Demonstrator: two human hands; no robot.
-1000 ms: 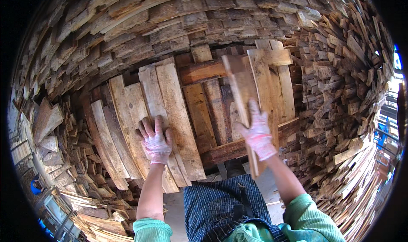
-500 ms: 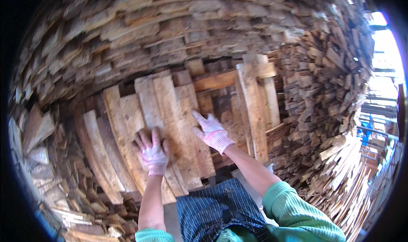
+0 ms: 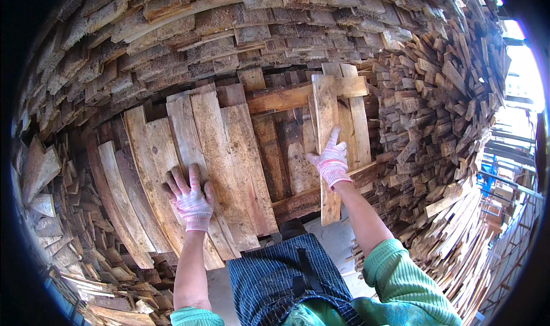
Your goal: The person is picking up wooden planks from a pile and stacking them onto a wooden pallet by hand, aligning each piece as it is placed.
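Pale wooden boards (image 3: 215,148) lie side by side in front of me, overlapping crosspieces. My left hand (image 3: 192,203), in a white and pink knit glove, rests palm down on them with its fingers spread. To the right, my gloved right hand (image 3: 332,163) spans a narrow upright board (image 3: 326,108). Its thumb passes the board's left edge, its index finger points up along the face, and the other fingers bend at the right edge. That board lies across an upper crosspiece (image 3: 281,100) and a lower crosspiece (image 3: 298,203).
Stacked rough wood pieces (image 3: 229,40) rise across the far side. Another dense pile (image 3: 429,103) stands at right, above long thin strips (image 3: 458,228). Loose offcuts (image 3: 74,240) lie at left. Darker slats show in the gap between the pale boards and the narrow board.
My right hand has moved right, from the edge of the wide pale boards onto the narrow board. The left hand stays on its boards, while the whole view has shifted slightly.
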